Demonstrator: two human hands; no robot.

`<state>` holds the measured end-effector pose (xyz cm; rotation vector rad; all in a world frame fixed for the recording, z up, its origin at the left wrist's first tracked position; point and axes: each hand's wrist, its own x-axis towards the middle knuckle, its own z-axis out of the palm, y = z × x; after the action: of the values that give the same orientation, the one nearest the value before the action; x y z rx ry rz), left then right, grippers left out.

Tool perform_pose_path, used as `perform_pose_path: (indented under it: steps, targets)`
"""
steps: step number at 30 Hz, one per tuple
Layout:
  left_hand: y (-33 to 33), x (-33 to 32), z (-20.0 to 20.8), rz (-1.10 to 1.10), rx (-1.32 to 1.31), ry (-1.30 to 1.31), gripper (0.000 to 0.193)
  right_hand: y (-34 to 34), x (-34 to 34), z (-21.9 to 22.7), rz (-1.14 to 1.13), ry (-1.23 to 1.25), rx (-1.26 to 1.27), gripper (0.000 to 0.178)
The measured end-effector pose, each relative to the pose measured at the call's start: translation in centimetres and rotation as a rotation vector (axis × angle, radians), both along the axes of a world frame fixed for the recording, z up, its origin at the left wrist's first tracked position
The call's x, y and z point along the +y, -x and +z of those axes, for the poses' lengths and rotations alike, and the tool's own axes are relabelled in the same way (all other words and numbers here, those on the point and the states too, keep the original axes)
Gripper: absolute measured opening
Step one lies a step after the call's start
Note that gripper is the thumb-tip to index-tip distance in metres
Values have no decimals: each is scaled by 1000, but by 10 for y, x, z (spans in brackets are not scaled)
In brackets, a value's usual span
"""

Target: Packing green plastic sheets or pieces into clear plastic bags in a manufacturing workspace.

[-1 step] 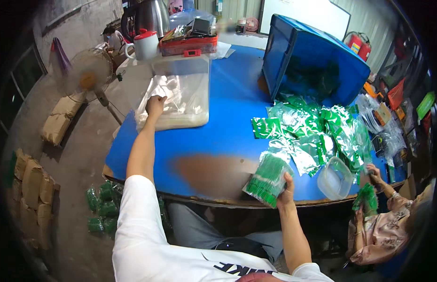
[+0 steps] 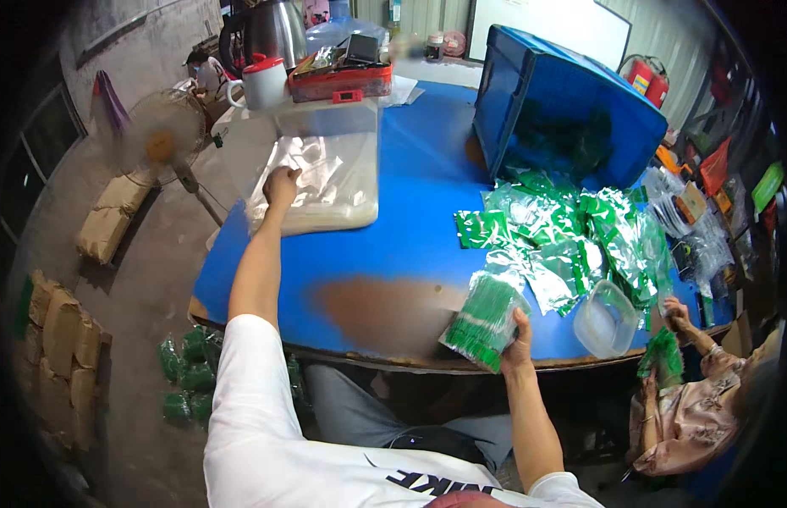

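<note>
My left hand [image 2: 280,186] is closed, its fingertips pinching at a clear plastic bag [image 2: 313,161] on top of a shiny pile. That pile lies in a shallow translucent tray [image 2: 366,212] on the left of the blue table. Lower down, at the table's front edge, my right hand [image 2: 518,340] grips a thick bundle of green packets [image 2: 485,317] by its right side. The bundle is in clear wrap and tilted. Right of it stands a translucent plastic tub [image 2: 605,326]. Loose green-and-clear packets [image 2: 554,254] are heaped behind the tub.
A blue crate [image 2: 571,110] lies on its side behind the heap. At the back left are a white mug [image 2: 264,85] and a red box [image 2: 341,83]. A co-worker's hands [image 2: 677,315] handle green packets at the right. A fan [image 2: 161,144] stands left.
</note>
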<state>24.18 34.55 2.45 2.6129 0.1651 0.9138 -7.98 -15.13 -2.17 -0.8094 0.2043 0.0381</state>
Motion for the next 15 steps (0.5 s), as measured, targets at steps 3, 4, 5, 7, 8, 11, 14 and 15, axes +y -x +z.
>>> perform_pose_path:
  steps: [3, 4, 5, 7, 8, 11, 14, 15]
  targets:
    - [4, -12, 52, -70, -205, -331, 26, -1, -1, 0, 30, -42, -15, 72]
    - [11, -12, 70, -108, -251, -399, 24, -1, -2, -2, 33, -11, -18, 72]
    - [20, -23, 87, -161, -293, -460, 23, 0, -4, -4, 23, 23, -15, 72]
    - [52, -45, 117, -248, -265, -468, 23, 1, -5, -6, -3, -9, 10, 72]
    - [72, -57, 132, -318, -250, -459, 24, 1, -7, -8, 5, 5, -12, 69]
    - [137, -98, 157, -419, -188, -282, 30, 5, -6, -4, 15, 1, -43, 66]
    - [199, -117, 151, -443, -89, -130, 28, 5, 0, 10, 57, 1, -58, 63]
    - [218, -126, 144, -435, 10, -10, 26, 5, 2, 12, 78, 23, -58, 61]
